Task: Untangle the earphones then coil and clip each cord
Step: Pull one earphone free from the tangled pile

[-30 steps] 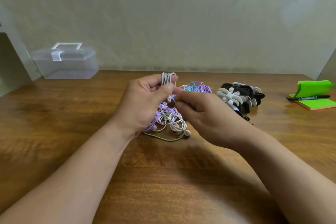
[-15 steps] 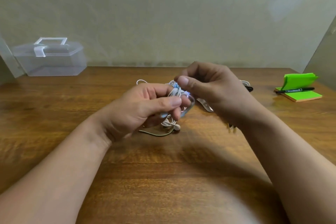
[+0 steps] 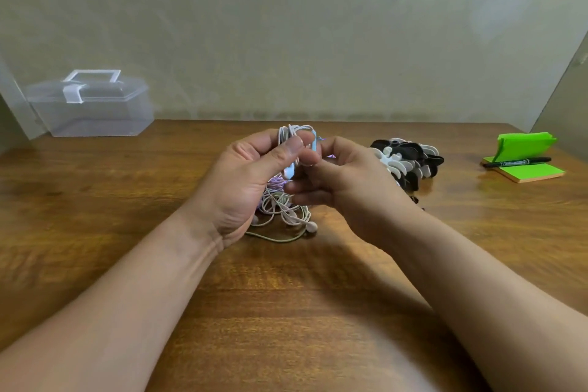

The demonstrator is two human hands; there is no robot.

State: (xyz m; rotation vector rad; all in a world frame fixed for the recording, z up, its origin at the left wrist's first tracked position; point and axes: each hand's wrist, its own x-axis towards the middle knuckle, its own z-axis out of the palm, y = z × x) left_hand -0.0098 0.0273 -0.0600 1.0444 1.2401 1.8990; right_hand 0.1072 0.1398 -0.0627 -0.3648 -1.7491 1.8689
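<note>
Status: left hand [image 3: 251,175] pinches the white cord bundle [image 3: 292,134] thumb to fingers, raised just left of the clip pile [image 3: 410,162]. The right hand [image 3: 346,188] is curled, thumb on a pale blue piece [image 3: 314,145] at the bundle; cord or clip, can't tell.

Advice: squeeze the loops flat and work one strand at a time. Don't drag the tangle [image 3: 281,208] lying left of the pile.

Bundle's long axis is near upright, loop ends pointing up.

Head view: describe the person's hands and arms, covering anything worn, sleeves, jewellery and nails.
Both are bare. The left hand and right hand carry no gloves, rings or visible markings. The left forearm and right forearm show no sleeve up to the frame's edge, and neither wrist has a watch or bracelet. The left thumbnail looks short and unpainted.
</note>
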